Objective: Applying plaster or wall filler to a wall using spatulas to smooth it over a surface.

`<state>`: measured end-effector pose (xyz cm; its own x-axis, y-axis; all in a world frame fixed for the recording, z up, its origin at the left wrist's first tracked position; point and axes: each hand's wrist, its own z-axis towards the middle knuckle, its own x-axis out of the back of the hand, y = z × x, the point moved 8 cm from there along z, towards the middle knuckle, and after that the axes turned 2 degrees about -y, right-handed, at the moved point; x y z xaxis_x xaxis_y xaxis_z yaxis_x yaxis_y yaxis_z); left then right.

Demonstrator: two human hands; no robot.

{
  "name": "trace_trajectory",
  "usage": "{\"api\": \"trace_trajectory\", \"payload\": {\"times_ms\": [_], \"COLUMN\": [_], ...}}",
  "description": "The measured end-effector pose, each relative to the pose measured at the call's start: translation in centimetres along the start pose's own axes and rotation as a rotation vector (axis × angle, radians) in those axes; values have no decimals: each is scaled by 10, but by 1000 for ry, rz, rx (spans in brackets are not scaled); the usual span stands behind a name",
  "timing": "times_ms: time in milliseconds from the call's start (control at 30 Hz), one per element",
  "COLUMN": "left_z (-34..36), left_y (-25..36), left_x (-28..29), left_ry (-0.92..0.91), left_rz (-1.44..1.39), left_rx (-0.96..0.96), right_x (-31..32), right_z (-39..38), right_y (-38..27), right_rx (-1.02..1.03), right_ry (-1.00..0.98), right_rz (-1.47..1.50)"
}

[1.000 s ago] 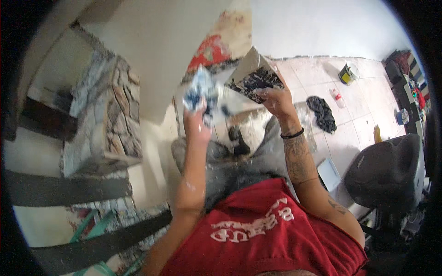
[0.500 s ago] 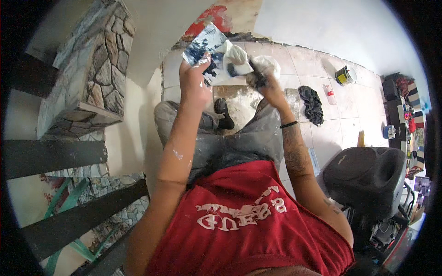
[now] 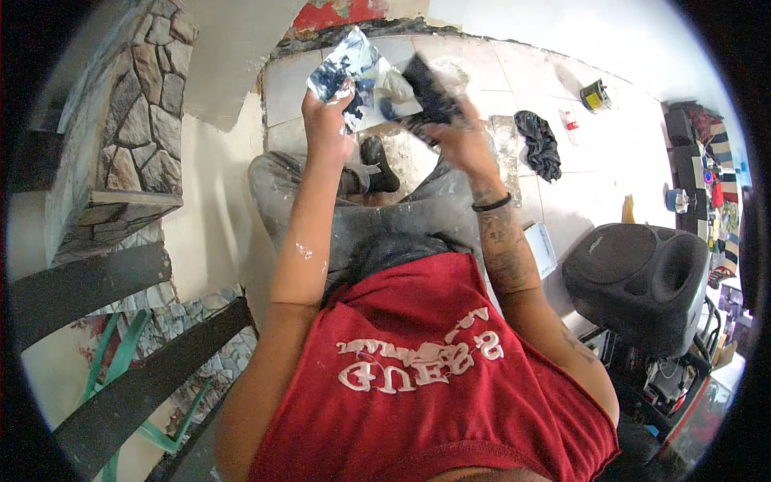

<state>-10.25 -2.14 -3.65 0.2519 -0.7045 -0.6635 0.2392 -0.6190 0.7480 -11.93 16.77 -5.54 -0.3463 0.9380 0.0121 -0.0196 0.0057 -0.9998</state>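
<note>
Hands, two, bare: left hand [image 3: 328, 128] grasping a pale flat plate [image 3: 345, 68] smeared with dark and white paste, thumb on its face; right hand [image 3: 464, 145] gripping a dark flat scraper [image 3: 434, 88], blurred. Plate and scraper held up side by side, seen against the far left corner of the tiled floor [image 3: 590, 189]. Whitish lump [image 3: 397, 95] between the two; whether it clings to plate or scraper, cannot tell.

Forearms: white specks on the left; tattoos and a black wristband [image 3: 491, 203] on the right. Clothing: red shirt [image 3: 401, 321], grey trousers [image 3: 281, 185], black shoe [image 3: 379, 166].

Floor, right part: black crumpled cloth [image 3: 538, 145]; bottle [image 3: 569, 122] with red label, just beyond it; dark bucket [image 3: 596, 95] with yellow label, near the far edge. White tray [image 3: 540, 247] beside the right forearm; black speaker [image 3: 626, 277] nearer the right edge.

Left side: stone-faced block [image 3: 144, 112], dark planks [image 3: 100, 291], green frame [image 3: 128, 349].
</note>
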Motion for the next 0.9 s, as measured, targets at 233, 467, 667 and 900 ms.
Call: {"api": "trace_trajectory", "payload": {"times_ms": [233, 467, 667, 900], "left_z": [-2, 8, 54, 92], "left_y": [18, -13, -49, -50], "left_x": [-21, 10, 50, 141], "left_ry": [-56, -46, 24, 228], "left_rz": [-2, 266, 593, 806], "left_rx": [-57, 109, 205, 228], "right_x": [64, -10, -63, -96], "right_z": [14, 24, 43, 24], "right_y": [41, -89, -9, 24], "right_rx": [34, 737, 542, 449], "right_ry": [148, -184, -423, -590], "right_rz": [87, -769, -919, -766]}}
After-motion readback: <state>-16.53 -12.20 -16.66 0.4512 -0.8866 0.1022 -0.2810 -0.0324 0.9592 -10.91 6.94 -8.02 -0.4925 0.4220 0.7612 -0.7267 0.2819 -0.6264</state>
